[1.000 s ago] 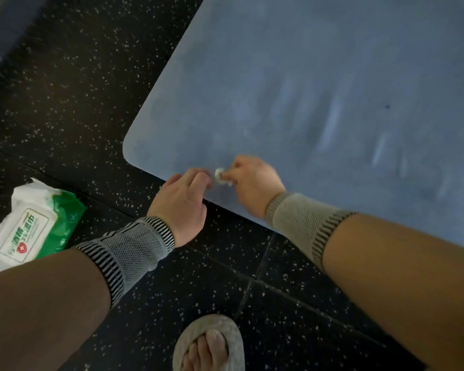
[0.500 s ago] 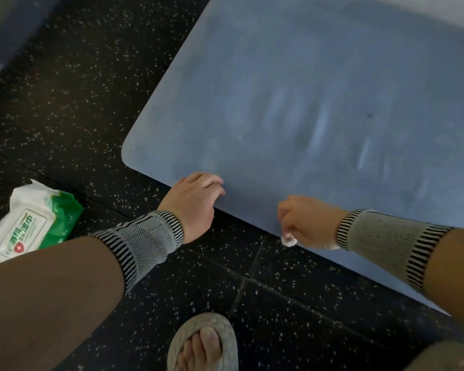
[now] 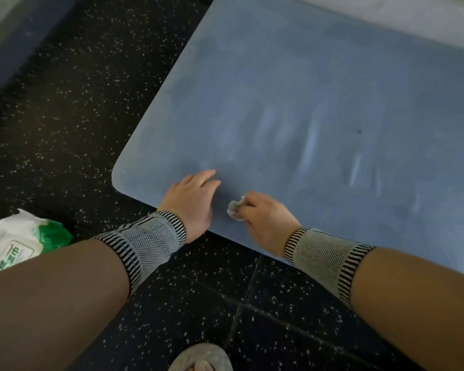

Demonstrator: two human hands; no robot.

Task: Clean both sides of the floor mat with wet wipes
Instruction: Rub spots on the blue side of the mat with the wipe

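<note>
Right grip [image 3: 263,218] pinches a crumpled white wipe [image 3: 235,207] on the smooth blue mat [image 3: 306,103]; left grip [image 3: 192,199] lies flat, released.

Blue floor mat [image 3: 319,108] | black floor [image 3: 73,108], white-speckled | white-and-green wipes pack [image 3: 24,236] | grey mesh wrist sleeves [image 3: 148,247], black-striped cuffs | whitish wipe [image 3: 235,207]

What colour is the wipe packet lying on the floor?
White with a green end, seen in the head view: the wipe packet lies at the left edge.
</note>
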